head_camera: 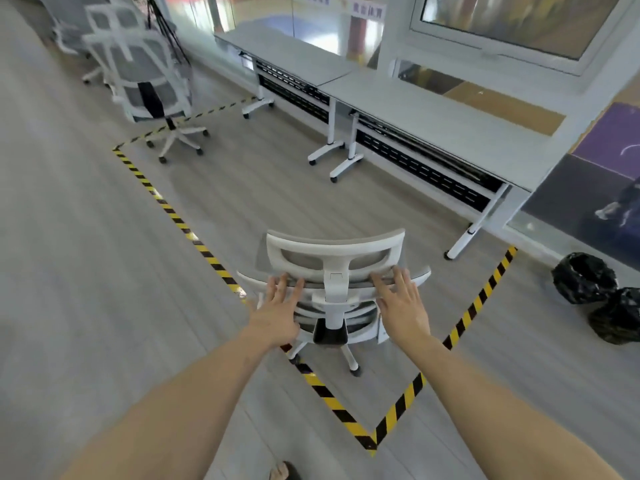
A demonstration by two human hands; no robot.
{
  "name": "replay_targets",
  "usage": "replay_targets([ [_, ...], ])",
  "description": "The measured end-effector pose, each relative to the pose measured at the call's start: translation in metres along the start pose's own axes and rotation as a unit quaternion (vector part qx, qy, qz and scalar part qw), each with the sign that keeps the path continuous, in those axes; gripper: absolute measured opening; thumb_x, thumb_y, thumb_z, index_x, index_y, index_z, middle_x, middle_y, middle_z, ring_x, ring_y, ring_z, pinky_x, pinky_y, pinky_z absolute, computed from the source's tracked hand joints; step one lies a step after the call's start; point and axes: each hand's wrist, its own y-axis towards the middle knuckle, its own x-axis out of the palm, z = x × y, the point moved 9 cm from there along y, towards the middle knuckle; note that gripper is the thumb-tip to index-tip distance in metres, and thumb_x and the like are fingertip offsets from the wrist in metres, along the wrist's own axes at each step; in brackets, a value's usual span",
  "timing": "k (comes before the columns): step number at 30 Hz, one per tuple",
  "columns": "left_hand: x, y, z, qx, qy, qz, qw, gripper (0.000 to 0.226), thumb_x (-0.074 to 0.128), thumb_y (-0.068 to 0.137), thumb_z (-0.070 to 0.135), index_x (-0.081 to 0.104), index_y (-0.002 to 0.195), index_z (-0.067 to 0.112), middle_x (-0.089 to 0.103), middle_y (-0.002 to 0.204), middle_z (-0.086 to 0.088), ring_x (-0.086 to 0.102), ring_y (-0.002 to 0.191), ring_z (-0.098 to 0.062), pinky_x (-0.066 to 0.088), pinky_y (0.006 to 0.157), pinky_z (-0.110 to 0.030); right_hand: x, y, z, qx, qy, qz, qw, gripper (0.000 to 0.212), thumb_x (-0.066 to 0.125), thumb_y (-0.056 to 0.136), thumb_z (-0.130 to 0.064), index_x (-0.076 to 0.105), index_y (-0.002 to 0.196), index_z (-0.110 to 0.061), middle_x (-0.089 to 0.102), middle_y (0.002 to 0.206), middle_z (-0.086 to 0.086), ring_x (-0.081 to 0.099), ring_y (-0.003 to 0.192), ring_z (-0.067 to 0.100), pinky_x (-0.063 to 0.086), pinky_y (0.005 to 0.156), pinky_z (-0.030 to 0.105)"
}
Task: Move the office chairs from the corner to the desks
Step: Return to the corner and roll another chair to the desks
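left hand [278,308] and right hand [403,304] laid flat, fingers extended, on top edge of chair back [332,261]; nothing clasped. chair stood inside taped zone; desk [450,123] sited ahead-right, both hands equally near.

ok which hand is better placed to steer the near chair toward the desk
Left, marginally. The desk lies ahead to the right, so the left hand, fingers on the near chair backrest's left end, pushes that way. The right hand sits on the desk side.
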Motion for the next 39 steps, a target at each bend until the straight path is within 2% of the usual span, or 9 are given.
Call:
replay_targets([
  [1,-0.011,0.011,-0.02,-0.004,-0.003,-0.001,1.0,0.098,0.049,0.092,0.024,-0.022,0.158,0.044,-0.031,0.167,0.001,-0.031,0.153,-0.027,0.005,0.118,-0.073,0.007,0.02,-0.018,-0.004,-0.01,-0.015,1.0,0.055,0.04,0.109,-0.03,0.02,0.159,-0.041,0.005,0.169,0.01,-0.003,0.157,0.032,0.013,0.128,0.047],
  [3,-0.032,0.032,-0.059,-0.01,-0.013,-0.008,1.0,0.097,0.049,0.093,0.024,-0.022,0.158,0.043,-0.032,0.167,0.0,-0.031,0.153,-0.028,0.003,0.119,-0.071,0.018,0.061,-0.053,-0.012,-0.019,-0.046,0.999,0.059,0.038,0.109,-0.032,0.012,0.16,-0.042,-0.001,0.171,0.011,-0.01,0.157,0.03,0.005,0.128,0.046],
  [9,-0.091,0.104,-0.17,-0.041,-0.055,-0.004,0.998,0.096,0.047,0.094,0.021,-0.021,0.157,0.044,-0.034,0.166,0.001,-0.034,0.151,-0.028,-0.002,0.119,-0.07,0.047,0.191,-0.146,-0.052,-0.036,-0.111,0.992,0.064,0.035,0.109,-0.037,-0.001,0.161,-0.046,-0.014,0.171,0.007,-0.016,0.157,0.026,0.002,0.128,0.049],
  [17,-0.183,0.229,-0.302,-0.089,-0.09,0.026,0.992,0.091,0.047,0.098,0.035,-0.02,0.157,0.046,-0.037,0.164,0.006,-0.037,0.15,-0.025,0.006,0.117,-0.075,0.093,0.397,-0.26,-0.1,-0.02,-0.122,0.987,0.061,0.034,0.109,-0.04,0.001,0.161,-0.048,-0.015,0.171,0.005,-0.02,0.156,0.022,0.0,0.128,0.046],
  [22,-0.249,0.311,-0.383,-0.133,-0.071,0.025,0.988,0.084,0.041,0.102,0.044,-0.023,0.156,0.047,-0.035,0.165,0.005,-0.032,0.152,-0.026,0.001,0.114,-0.079,0.123,0.527,-0.328,-0.128,-0.012,-0.134,0.983,0.063,0.033,0.107,-0.051,0.0,0.16,-0.048,-0.017,0.171,0.004,-0.023,0.155,0.021,0.001,0.128,0.046],
  [30,-0.346,0.432,-0.494,-0.182,-0.097,0.024,0.978,0.081,0.039,0.102,0.037,-0.021,0.157,0.045,-0.03,0.168,0.001,-0.027,0.154,-0.03,0.001,0.116,-0.075,0.154,0.722,-0.428,-0.162,-0.017,-0.172,0.972,0.061,0.028,0.106,-0.057,-0.006,0.157,-0.055,-0.021,0.17,-0.001,-0.023,0.155,0.017,-0.003,0.127,0.048],
  [39,-0.453,0.589,-0.628,-0.201,-0.106,0.041,0.973,0.083,0.041,0.103,0.038,-0.022,0.158,0.043,-0.035,0.165,0.0,-0.032,0.152,-0.03,-0.001,0.12,-0.07,0.192,0.939,-0.536,-0.18,-0.031,-0.156,0.971,0.061,0.028,0.105,-0.058,-0.002,0.158,-0.054,-0.016,0.171,-0.004,-0.018,0.156,0.016,-0.003,0.126,0.053],
])
